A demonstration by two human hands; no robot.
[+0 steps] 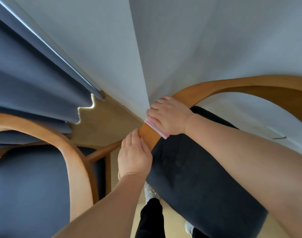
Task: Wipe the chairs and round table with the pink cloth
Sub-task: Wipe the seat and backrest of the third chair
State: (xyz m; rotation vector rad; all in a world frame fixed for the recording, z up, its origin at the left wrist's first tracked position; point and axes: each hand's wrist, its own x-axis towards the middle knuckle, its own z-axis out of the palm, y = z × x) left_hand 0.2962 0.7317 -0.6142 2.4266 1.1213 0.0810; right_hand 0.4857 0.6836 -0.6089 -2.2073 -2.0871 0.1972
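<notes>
A blue curtain (26,74) hangs left of the chair (198,177) we lean over (dark seat, curved wooden back rail (147,134)), and a second chair (78,169) stands just left of it too. Our right hand (169,115) lies flat on that chair's rail, fingers straight. Our left hand (134,158) rests against the same rail, fingers released, holding nothing. The folded pink cloth (157,128) sits on the rail, pressed under our right palm.

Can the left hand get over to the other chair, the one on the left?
Probably yes. The left hand rests on the right chair's wooden back, holding nothing, and the left chair's wooden frame stands close beside it with nothing between.
</notes>
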